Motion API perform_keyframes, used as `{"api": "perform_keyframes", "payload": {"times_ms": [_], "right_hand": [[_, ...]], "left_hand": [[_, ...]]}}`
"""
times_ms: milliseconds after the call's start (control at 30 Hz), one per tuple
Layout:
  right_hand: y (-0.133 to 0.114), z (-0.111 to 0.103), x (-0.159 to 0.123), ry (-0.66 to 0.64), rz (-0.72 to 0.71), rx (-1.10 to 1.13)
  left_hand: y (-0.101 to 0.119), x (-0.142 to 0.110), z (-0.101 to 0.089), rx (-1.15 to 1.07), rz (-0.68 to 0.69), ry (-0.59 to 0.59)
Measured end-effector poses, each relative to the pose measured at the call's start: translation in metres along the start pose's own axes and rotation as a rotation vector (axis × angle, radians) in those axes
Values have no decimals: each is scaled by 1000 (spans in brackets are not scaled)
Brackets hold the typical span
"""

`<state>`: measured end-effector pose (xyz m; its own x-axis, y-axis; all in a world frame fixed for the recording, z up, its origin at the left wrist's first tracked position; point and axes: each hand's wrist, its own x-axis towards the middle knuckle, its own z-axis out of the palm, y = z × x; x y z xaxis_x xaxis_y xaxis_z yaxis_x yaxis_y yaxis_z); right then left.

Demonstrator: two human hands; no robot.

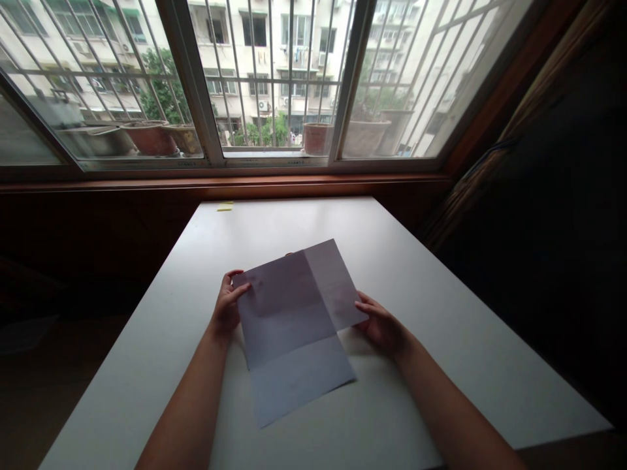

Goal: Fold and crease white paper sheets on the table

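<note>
A pale purple sheet of paper point(294, 326) lies on the white table point(441, 313), with visible fold lines and its upper part lifted and folded over. My left hand point(228, 307) pinches the sheet's upper left corner between thumb and fingers. On the other side, my right hand point(382, 326) grips the paper's right edge, its fingers curled under the sheet. The lower part of the paper rests flat near me.
A small yellow scrap point(225, 207) lies at the table's far left corner. Behind the table runs a dark wooden sill under a barred window point(274, 85) with plant pots outside. A dark curtain point(539, 163) hangs at the right.
</note>
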<state>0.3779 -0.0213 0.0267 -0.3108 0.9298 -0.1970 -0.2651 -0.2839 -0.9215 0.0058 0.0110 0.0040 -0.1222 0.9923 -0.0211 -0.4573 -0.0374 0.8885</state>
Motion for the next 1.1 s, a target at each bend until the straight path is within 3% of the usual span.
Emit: {"api": "perform_keyframes", "payload": {"times_ms": [233,400,700,1100], "right_hand": [[14,10,-3,-67,18,114],[22,21,2,76,64,114],[26,27,4,148,133,157],[34,40,-10,63,200,73]], "left_hand": [[3,-1,1,-5,26,49],[2,1,0,-2,33,58],[1,2,-2,-13,30,61],[1,3,-1,-9,30,63]]}}
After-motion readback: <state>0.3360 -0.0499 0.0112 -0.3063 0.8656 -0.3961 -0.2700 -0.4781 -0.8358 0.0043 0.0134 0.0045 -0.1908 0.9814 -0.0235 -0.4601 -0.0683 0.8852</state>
